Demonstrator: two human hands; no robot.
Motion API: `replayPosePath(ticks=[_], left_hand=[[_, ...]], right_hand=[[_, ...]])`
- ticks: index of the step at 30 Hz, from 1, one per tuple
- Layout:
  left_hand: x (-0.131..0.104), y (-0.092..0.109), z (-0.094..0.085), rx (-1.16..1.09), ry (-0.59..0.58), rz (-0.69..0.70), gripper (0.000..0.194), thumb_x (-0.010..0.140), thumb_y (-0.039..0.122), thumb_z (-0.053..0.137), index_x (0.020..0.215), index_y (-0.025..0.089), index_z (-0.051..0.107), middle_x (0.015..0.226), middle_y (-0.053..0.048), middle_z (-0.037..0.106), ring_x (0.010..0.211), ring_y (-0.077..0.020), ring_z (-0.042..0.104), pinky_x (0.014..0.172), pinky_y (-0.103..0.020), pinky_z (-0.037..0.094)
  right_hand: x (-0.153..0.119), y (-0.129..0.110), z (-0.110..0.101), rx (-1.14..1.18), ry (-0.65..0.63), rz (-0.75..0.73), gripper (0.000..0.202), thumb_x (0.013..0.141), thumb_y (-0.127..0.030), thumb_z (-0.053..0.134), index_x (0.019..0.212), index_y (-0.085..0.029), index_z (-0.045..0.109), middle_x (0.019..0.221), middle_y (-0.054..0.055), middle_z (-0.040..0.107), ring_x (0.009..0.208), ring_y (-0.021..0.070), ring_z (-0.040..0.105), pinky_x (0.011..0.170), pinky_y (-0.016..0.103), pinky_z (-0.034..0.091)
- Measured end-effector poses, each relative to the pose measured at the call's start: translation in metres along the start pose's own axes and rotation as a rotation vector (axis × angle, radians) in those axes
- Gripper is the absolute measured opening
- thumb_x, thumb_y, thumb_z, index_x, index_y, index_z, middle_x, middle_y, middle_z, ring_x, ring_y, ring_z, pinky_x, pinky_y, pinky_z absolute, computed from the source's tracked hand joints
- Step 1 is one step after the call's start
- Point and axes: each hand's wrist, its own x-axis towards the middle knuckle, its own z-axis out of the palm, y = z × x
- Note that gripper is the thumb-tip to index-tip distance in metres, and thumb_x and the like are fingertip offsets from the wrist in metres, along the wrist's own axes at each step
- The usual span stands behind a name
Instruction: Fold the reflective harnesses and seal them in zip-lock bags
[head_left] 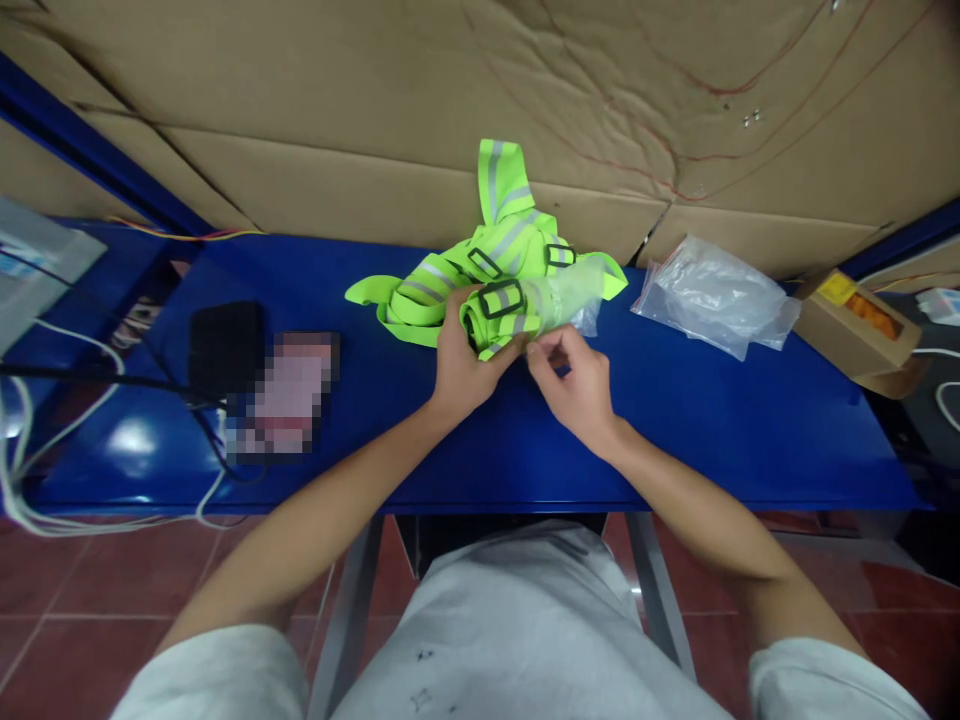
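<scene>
My left hand is wrapped round a rolled-up neon-green reflective strap with grey stripes and a black buckle. A clear plastic bag covers the right end of this roll. Close by, my right hand has thumb and forefinger pinched together at the bag's lower edge; what lies between the fingertips is too small to make out. Behind the roll lies a loose heap of more green reflective straps, with other black buckles among them.
Flat clear plastic bags lie to the right on the blue table, beside an open cardboard box with something orange inside. A black object, a blurred-out phone-like item and cables are at left. Cardboard lines the back.
</scene>
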Motion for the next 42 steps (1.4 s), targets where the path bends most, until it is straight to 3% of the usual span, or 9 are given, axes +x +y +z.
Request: replayPosePath(ticks=[4, 9, 14, 18, 22, 26, 32, 38, 42], left_hand=[[-0.003, -0.003, -0.001, 0.013, -0.087, 0.086, 0.064, 0.085, 0.055, 0.081, 0.129, 0.021, 0.050, 0.123, -0.011, 0.065, 0.117, -0.0289, 0.065, 0.106, -0.045, 0.051], [-0.002, -0.007, -0.004, 0.142, -0.167, 0.269, 0.072, 0.090, 0.049, 0.078, 0.147, 0.024, 0.041, 0.144, -0.016, 0.058, 0.133, -0.0320, 0.058, 0.115, -0.049, 0.045], [-0.002, -0.009, -0.006, 0.176, -0.153, 0.377, 0.065, 0.091, 0.046, 0.077, 0.144, 0.026, 0.046, 0.131, -0.013, 0.064, 0.125, -0.0306, 0.062, 0.111, -0.050, 0.050], [-0.005, -0.006, -0.007, 0.216, -0.255, 0.355, 0.055, 0.094, 0.047, 0.073, 0.142, 0.027, 0.053, 0.139, -0.014, 0.061, 0.133, -0.0313, 0.060, 0.114, -0.052, 0.050], [-0.009, -0.001, -0.007, 0.274, -0.333, 0.378, 0.047, 0.098, 0.043, 0.069, 0.141, 0.029, 0.058, 0.153, -0.013, 0.054, 0.143, -0.0318, 0.055, 0.120, -0.052, 0.048], [-0.013, 0.006, -0.003, 0.361, -0.373, 0.354, 0.038, 0.102, 0.040, 0.062, 0.139, 0.027, 0.061, 0.152, -0.015, 0.056, 0.140, -0.0318, 0.059, 0.112, -0.048, 0.056], [-0.016, 0.008, 0.000, 0.394, -0.400, 0.268, 0.042, 0.104, 0.031, 0.057, 0.145, 0.025, 0.054, 0.163, -0.018, 0.047, 0.147, -0.0325, 0.054, 0.094, -0.038, 0.063], [-0.014, -0.006, 0.002, 0.232, -0.365, 0.325, 0.054, 0.105, 0.034, 0.055, 0.156, 0.022, 0.039, 0.157, -0.018, 0.053, 0.151, -0.0275, 0.051, 0.120, -0.044, 0.050], [-0.015, -0.007, 0.003, 0.185, -0.350, 0.229, 0.070, 0.101, 0.044, 0.064, 0.160, 0.020, 0.035, 0.159, -0.019, 0.052, 0.148, -0.0301, 0.054, 0.121, -0.042, 0.049]], right_hand=[[0.008, 0.006, -0.008, 0.068, 0.037, 0.036, 0.022, 0.093, -0.039, 0.067, 0.100, -0.025, 0.053, 0.079, -0.003, 0.071, 0.068, 0.0132, 0.069, 0.065, 0.027, 0.056], [0.008, 0.011, -0.011, 0.156, -0.019, 0.078, 0.019, 0.100, -0.043, 0.060, 0.098, -0.024, 0.057, 0.081, -0.001, 0.071, 0.070, 0.0135, 0.069, 0.068, 0.029, 0.058], [0.010, 0.010, -0.016, 0.206, -0.049, 0.069, 0.028, 0.101, -0.051, 0.061, 0.093, -0.024, 0.059, 0.078, -0.001, 0.070, 0.066, 0.0133, 0.067, 0.064, 0.029, 0.055], [0.012, 0.010, -0.017, 0.101, -0.017, 0.074, 0.023, 0.101, -0.046, 0.060, 0.093, -0.024, 0.056, 0.067, -0.005, 0.063, 0.058, 0.0122, 0.062, 0.058, 0.027, 0.048], [0.012, 0.011, -0.018, 0.041, -0.011, 0.042, 0.021, 0.103, -0.044, 0.055, 0.095, -0.024, 0.055, 0.069, -0.004, 0.064, 0.056, 0.0119, 0.060, 0.057, 0.027, 0.046], [0.010, 0.009, -0.019, 0.040, 0.021, 0.027, 0.023, 0.105, -0.044, 0.054, 0.094, -0.024, 0.055, 0.071, -0.003, 0.065, 0.057, 0.0122, 0.061, 0.057, 0.027, 0.046], [0.007, 0.003, -0.019, -0.020, -0.003, -0.091, 0.020, 0.108, -0.042, 0.052, 0.098, -0.024, 0.055, 0.079, -0.002, 0.068, 0.066, 0.0121, 0.064, 0.064, 0.027, 0.050], [0.011, 0.007, -0.015, 0.049, -0.053, -0.013, 0.031, 0.099, -0.054, 0.065, 0.096, -0.025, 0.054, 0.078, -0.003, 0.065, 0.070, 0.0136, 0.065, 0.065, 0.027, 0.053], [0.014, 0.009, -0.011, 0.095, -0.022, 0.050, 0.037, 0.096, -0.058, 0.067, 0.087, -0.024, 0.055, 0.073, -0.003, 0.059, 0.065, 0.0118, 0.056, 0.058, 0.026, 0.047]])
